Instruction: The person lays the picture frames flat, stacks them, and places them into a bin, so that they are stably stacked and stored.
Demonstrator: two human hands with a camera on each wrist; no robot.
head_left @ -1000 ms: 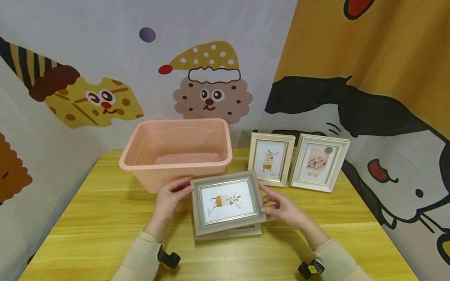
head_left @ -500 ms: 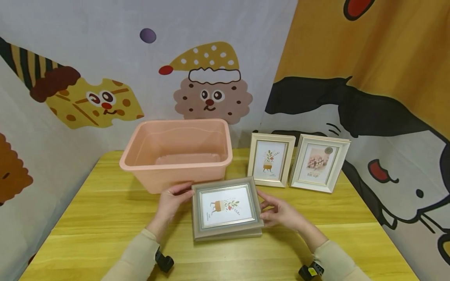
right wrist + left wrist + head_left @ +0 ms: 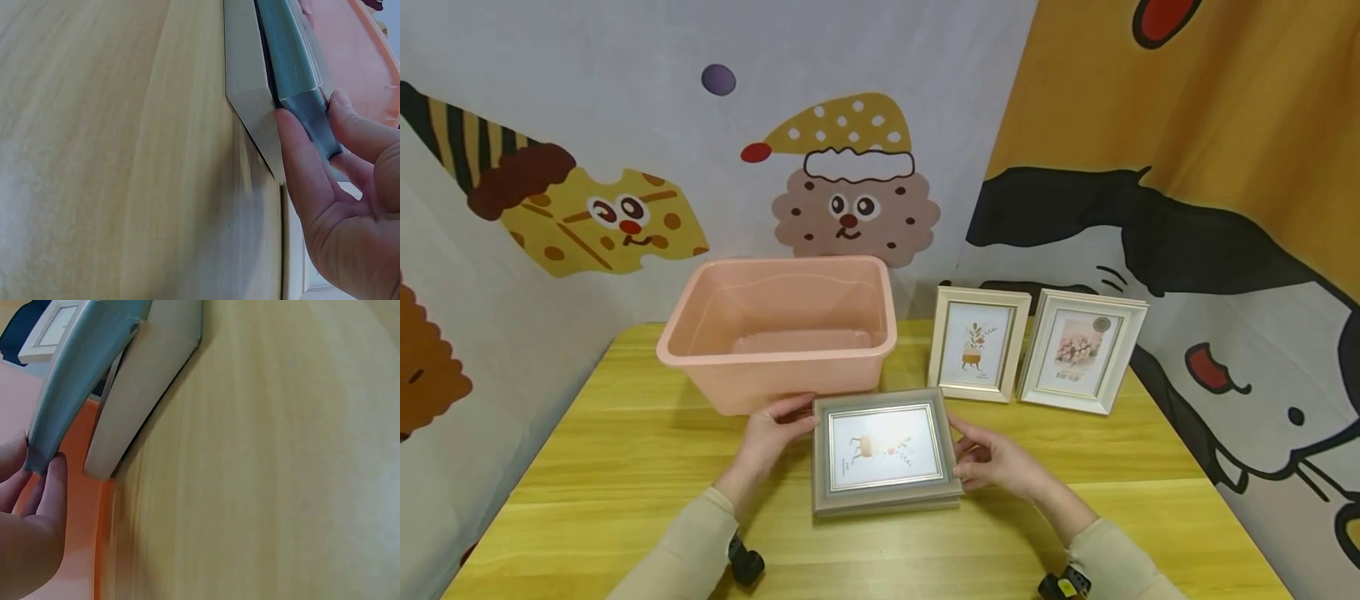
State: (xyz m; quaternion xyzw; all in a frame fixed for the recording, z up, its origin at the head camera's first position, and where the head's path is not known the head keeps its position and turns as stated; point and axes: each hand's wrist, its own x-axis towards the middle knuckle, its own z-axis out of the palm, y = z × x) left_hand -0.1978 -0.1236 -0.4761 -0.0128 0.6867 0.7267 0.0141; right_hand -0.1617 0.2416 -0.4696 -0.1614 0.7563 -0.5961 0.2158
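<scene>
Just on the near side of the pink tub (image 3: pixel 797 375), I hold the grey picture frame (image 3: pixel 887 447) over a pale frame (image 3: pixel 144 394) lying flat. It has come lower and squarer within the last second, so I judge the two are close to one even stack; a gap shows between them at the left corner nearest the tub. My left hand (image 3: pixel 775 429) pinches that corner, thumb above and fingers beneath; my right hand (image 3: pixel 996 458) grips the right short side between thumb and fingers. The far edge is close to the tub's wall, leaving little play that way, while the wooden table (image 3: pixel 625 467) runs on toward me and to both sides. Right of the tub stand a cream frame (image 3: pixel 979 343) and a white frame (image 3: pixel 1082 352), both leaning back.
</scene>
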